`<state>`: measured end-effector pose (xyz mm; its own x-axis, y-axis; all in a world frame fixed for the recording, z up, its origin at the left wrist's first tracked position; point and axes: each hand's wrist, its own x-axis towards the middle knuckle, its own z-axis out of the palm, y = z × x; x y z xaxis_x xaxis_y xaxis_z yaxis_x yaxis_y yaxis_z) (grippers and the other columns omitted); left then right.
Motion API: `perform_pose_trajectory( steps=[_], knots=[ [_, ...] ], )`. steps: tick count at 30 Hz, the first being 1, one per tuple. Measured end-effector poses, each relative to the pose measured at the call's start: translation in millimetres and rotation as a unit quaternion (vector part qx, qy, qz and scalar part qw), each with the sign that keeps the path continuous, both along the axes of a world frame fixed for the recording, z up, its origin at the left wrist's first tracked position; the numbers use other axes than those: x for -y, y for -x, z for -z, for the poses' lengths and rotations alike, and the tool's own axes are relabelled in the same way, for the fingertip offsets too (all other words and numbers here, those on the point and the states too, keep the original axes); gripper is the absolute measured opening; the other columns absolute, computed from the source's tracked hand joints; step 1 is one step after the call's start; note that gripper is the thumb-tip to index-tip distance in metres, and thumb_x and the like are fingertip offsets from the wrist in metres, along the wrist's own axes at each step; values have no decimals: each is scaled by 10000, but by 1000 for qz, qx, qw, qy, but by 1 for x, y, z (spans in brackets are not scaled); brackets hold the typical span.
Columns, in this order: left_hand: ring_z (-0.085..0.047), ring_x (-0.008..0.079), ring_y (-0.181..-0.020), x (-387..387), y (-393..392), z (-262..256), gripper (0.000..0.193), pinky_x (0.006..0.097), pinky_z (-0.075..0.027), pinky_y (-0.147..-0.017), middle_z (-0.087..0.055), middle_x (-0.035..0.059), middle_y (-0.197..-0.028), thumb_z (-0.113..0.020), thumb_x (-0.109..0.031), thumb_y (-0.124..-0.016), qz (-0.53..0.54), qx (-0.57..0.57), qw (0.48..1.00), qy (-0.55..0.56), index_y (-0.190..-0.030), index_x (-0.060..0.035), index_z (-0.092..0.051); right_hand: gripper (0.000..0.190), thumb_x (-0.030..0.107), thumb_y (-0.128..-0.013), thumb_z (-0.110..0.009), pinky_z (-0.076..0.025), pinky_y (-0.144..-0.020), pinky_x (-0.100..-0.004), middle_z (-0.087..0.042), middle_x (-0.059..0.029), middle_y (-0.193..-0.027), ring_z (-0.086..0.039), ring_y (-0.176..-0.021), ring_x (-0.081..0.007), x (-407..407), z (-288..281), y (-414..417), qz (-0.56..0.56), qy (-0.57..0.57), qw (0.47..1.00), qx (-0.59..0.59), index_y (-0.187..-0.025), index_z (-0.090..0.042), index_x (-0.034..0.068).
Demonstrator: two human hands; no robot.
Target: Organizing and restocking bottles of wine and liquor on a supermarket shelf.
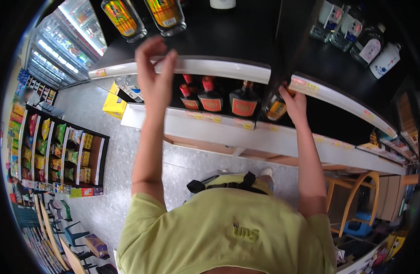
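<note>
My right hand [294, 105] grips a dark bottle with an orange-yellow label [276, 109], which leans at the lower shelf beside the upright divider. The fingers partly cover its upper end. My left hand [154, 73], slightly blurred, is raised before the white edge strip [223, 70] of the upper shelf. Its thumb and fingers are apart with nothing between them. Dark bottles with red labels [210, 99] stand on the lower shelf between my hands, along with a broader dark bottle [244, 102]. Above my left hand, glass bottles with shiny gold labels [165, 15] stand on the upper shelf.
Transparent and white bottles [369, 46] stand at the upper right. A yellow carton [114, 102] sits on the floor by the shelf's left end. Further left are a snack rack [64, 150], glass-door coolers [56, 61] and a person [38, 101]. A wooden chair [360, 195] stands at my right.
</note>
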<state>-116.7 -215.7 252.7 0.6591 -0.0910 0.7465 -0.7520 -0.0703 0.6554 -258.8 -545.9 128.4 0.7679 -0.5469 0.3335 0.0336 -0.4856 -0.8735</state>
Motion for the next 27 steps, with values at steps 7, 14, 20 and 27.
perform_pose_trajectory(
  steps=[7, 14, 20, 27],
  knots=[
    [-622, 260, -1072, 1, -110, -55, 792, 343, -497, -923, -603, 158, -1190, -800, -121, -776, -47, -23, 995, 82, -1430, -6, -368, 250, 261, -912, -724, -457, -884, -276, -696, -33, -962, -632, -926, -111, -3, -6, -8, -11, -44, 999, -16, -1032, -701, 42],
    [-458, 280, -1320, -4, -167, -54, 835, 398, -420, -1040, -483, 186, -1400, -817, -271, -810, 65, -200, 976, -56, -1461, -38, -349, 233, 256, -922, -714, -452, -892, -270, -696, -19, -972, -626, -933, -103, -1, -1, -5, -17, -72, 997, -14, -1031, -709, 51],
    [-557, 217, -1245, -4, -188, -50, 715, 409, -418, -1031, -625, 90, -1277, -844, -387, -787, 127, -252, 952, -116, -1350, -70, -535, 253, 264, -918, -719, -451, -908, -274, -697, -27, -989, -629, -944, -113, -7, -7, -1, -2, -79, 997, -25, -1052, -710, 49],
    [-623, 173, -1158, -2, -208, -56, 593, 384, -461, -1023, -670, 26, -1203, -839, -288, -808, 187, -285, 934, -107, -1304, -108, -569, 499, 405, -862, -754, -484, -947, -361, -699, -135, -1109, -667, -1061, -265, -8, -12, 8, 49, 7, 998, -37, -1174, -658, 27]
  ],
)
